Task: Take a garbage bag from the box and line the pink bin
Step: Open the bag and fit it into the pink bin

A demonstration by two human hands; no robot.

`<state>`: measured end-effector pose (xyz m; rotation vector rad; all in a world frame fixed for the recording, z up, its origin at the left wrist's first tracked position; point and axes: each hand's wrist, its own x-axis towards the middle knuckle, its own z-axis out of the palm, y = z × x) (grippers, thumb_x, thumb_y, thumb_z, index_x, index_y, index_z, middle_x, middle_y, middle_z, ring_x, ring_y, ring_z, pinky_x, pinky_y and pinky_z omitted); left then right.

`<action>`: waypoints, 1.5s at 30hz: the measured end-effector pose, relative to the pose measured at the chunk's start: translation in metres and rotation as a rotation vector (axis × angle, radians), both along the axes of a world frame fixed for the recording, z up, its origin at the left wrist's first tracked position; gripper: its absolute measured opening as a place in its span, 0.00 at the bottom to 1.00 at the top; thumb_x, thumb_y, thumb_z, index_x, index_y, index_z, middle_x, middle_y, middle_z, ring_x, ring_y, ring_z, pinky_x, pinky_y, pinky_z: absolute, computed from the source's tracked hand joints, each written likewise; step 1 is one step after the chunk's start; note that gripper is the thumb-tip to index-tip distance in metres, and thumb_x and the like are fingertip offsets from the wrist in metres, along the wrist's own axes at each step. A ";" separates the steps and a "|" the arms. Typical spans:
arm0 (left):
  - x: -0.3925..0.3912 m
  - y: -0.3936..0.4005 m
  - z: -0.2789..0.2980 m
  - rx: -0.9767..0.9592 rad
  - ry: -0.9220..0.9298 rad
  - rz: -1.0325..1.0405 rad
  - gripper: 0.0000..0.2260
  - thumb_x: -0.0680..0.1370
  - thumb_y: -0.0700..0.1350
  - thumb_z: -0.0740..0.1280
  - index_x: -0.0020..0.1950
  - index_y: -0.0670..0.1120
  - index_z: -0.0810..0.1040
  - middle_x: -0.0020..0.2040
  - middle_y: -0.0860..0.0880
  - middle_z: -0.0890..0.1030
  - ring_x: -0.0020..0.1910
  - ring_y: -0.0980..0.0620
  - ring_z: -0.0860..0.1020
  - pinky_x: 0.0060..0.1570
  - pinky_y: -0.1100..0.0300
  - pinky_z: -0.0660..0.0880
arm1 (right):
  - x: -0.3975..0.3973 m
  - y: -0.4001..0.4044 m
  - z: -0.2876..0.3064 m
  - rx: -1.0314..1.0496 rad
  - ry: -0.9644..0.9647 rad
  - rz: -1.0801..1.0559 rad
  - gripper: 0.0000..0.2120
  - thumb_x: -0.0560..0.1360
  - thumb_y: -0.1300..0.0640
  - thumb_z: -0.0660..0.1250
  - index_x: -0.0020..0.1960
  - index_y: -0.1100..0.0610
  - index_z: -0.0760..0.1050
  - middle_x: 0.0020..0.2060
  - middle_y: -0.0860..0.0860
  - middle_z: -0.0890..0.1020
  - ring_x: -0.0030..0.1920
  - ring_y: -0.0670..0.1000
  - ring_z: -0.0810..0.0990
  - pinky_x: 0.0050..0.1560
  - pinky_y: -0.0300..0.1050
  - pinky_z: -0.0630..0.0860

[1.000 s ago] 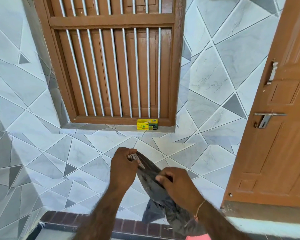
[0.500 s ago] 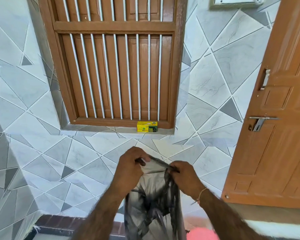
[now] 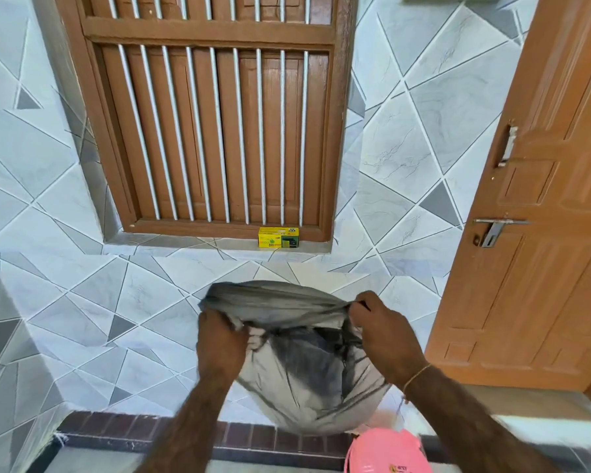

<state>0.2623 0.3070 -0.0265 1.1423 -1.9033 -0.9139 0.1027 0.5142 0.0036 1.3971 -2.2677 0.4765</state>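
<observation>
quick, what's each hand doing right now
Left hand: closed, gripping the left side of the bag mouth.
Right hand: closed, pinching the right side of the bag mouth.

Both hands spread the grey garbage bag (image 3: 307, 370) (mouth open) above pink bin (image 3: 386, 452).

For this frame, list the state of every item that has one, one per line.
garbage bag: out of the box, mouth pulled open, puffed, held in the air
left hand: gripping the bag's rim
right hand: gripping the opposite rim
pink bin: below the bag, not yet lined
yellow box: resting on the window sill
window shutters: closed behind the bars
wooden door: ajar
</observation>
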 end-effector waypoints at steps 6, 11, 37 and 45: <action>0.000 -0.011 0.001 -0.137 -0.202 0.030 0.24 0.69 0.32 0.62 0.62 0.46 0.78 0.52 0.38 0.80 0.54 0.35 0.78 0.55 0.47 0.74 | -0.037 0.037 -0.008 0.151 0.032 -0.324 0.10 0.71 0.61 0.66 0.52 0.56 0.76 0.47 0.55 0.76 0.34 0.60 0.82 0.30 0.50 0.76; -0.016 0.004 0.005 -0.440 -0.416 -0.150 0.14 0.68 0.32 0.63 0.46 0.47 0.83 0.42 0.45 0.82 0.47 0.40 0.78 0.44 0.50 0.76 | -0.068 0.069 -0.021 0.325 -0.159 -0.489 0.23 0.75 0.58 0.61 0.69 0.54 0.62 0.54 0.56 0.75 0.51 0.61 0.81 0.46 0.52 0.77; -0.129 0.024 0.019 0.441 0.404 -0.107 0.27 0.56 0.42 0.74 0.55 0.45 0.77 0.52 0.39 0.83 0.49 0.41 0.81 0.50 0.43 0.80 | -0.127 0.080 -0.003 0.212 -0.600 -0.515 0.27 0.72 0.46 0.67 0.67 0.56 0.69 0.60 0.59 0.81 0.58 0.61 0.80 0.56 0.48 0.75; -0.079 0.007 0.062 -0.533 -0.037 -0.066 0.16 0.75 0.39 0.60 0.62 0.40 0.70 0.54 0.37 0.79 0.52 0.36 0.77 0.45 0.49 0.72 | -0.103 0.077 0.044 -0.489 -0.281 -0.705 0.15 0.78 0.57 0.57 0.52 0.65 0.78 0.47 0.66 0.81 0.41 0.65 0.81 0.39 0.53 0.76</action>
